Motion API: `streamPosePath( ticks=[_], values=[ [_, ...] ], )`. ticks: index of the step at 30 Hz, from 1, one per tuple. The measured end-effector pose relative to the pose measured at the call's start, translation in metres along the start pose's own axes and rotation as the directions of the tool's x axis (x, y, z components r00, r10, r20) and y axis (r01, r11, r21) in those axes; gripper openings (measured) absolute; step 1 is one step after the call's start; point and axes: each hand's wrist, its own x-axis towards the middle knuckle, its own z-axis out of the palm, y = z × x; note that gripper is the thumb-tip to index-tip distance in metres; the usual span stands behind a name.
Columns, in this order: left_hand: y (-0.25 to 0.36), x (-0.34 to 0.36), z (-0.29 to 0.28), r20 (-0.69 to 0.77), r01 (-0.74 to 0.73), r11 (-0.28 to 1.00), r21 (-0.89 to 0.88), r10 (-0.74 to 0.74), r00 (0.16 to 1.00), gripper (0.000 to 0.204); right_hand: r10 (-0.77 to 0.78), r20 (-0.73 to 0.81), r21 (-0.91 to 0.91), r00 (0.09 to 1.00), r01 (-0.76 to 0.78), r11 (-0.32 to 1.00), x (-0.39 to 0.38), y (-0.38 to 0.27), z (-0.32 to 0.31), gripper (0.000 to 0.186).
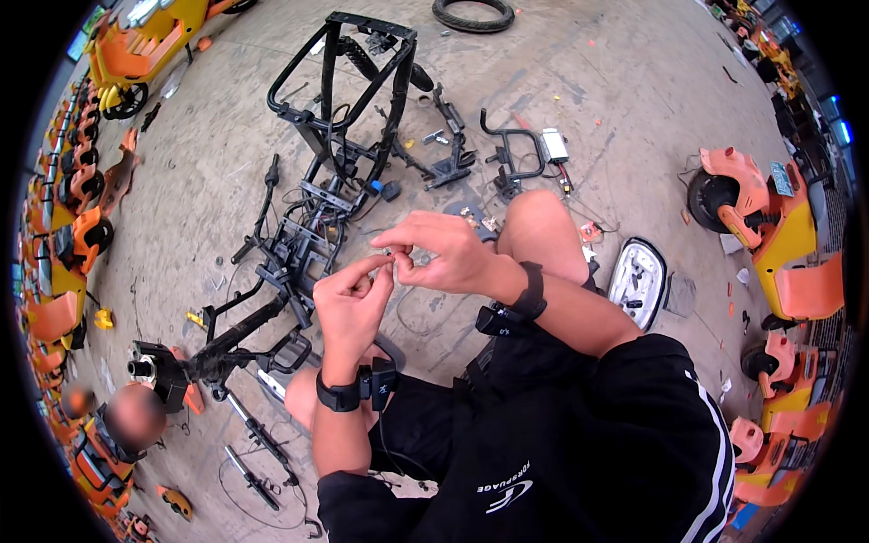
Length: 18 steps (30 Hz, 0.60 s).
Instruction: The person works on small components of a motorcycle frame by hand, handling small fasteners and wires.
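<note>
My left hand (353, 303) and my right hand (439, 251) meet in front of me, above my bent knees. Both pinch with thumb and fingertips at one small dark piece (390, 257); its kind is too small to make out. A strap with a small black device circles each wrist. Just beyond my hands lies a stripped black scooter frame (326, 197), with cables and brackets along its middle.
A bent black tube rack and a silver box (554, 145) with wires lie ahead. An oval white-lined shell (638, 276) lies right; two fork legs (258, 434) lie lower left. A tyre (475, 27) lies far off. Orange-yellow scooters (792, 290) line both sides. Another person is at left.
</note>
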Motion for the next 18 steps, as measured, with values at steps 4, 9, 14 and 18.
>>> streamPosePath(
  ticks=[4, 9, 14, 18],
  values=[
    [0.0004, -0.0009, -0.0008, 0.016, 0.008, 1.0, -0.007, -0.008, 1.0, 0.011, 0.02, -0.03, -0.011, 0.999, -0.02, 1.0, -0.0016, -0.0002, 0.0015, 0.038],
    [0.0001, -0.001, -0.0014, -0.009, 0.049, 0.998, -0.041, -0.05, 0.999, 0.01, 0.06, -0.071, -0.035, 0.996, -0.063, 0.997, 0.0005, -0.0022, 0.0019, 0.038],
    [0.0003, -0.0023, -0.0023, -0.023, 0.064, 0.995, -0.077, -0.066, 0.998, 0.011, 0.07, -0.109, -0.014, 0.992, -0.072, 0.997, 0.0014, -0.0005, 0.003, 0.037],
    [-0.0036, -0.0007, -0.0035, -0.021, 0.11, 0.985, -0.129, -0.114, 0.993, 0.011, 0.161, -0.053, 0.047, 0.985, -0.159, 0.986, 0.0021, -0.0003, -0.0003, 0.033]
  ],
)
